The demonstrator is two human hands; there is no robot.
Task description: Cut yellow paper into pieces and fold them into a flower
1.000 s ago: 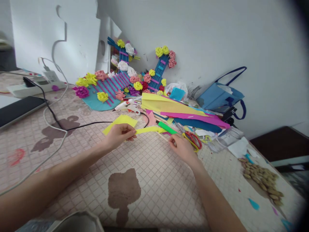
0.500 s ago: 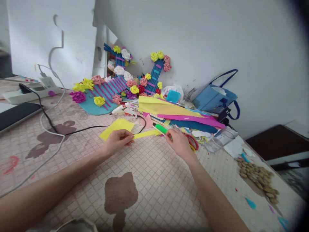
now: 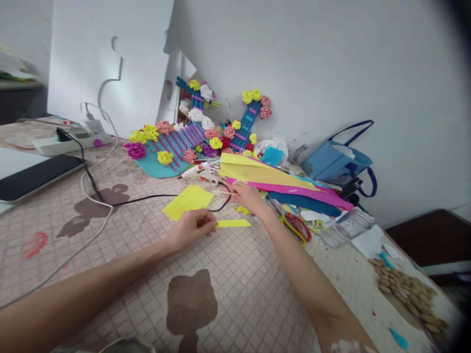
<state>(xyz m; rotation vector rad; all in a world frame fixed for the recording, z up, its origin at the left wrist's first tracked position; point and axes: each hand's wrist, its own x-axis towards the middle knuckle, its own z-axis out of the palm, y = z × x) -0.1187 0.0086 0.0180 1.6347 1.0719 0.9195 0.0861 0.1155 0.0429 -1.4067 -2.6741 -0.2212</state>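
Observation:
My left hand (image 3: 196,226) pinches one end of a narrow yellow paper strip (image 3: 233,223), whose free end points right just above the table. Behind it lies a larger yellow paper piece (image 3: 187,201). My right hand (image 3: 246,195) reaches into the craft pile, its fingers closed on a thin pale stick (image 3: 222,192) that points left. A white glue gun (image 3: 200,171) rests just beyond, its black cord curving past both hands. Scissors with red and yellow handles (image 3: 297,228) lie right of my right forearm.
Folded yellow, magenta and blue paper sheets (image 3: 272,171) lie behind my right hand. Paper-flower decorations (image 3: 184,142) lean at the wall. A blue bag (image 3: 336,162) and peanuts (image 3: 410,294) are at right; a power strip (image 3: 69,142) and laptop (image 3: 40,176) at left.
My right hand has moved left and away from me to the pile; the green-handled item it held is no longer visible. My left hand keeps the yellow strip. The view has shifted left.

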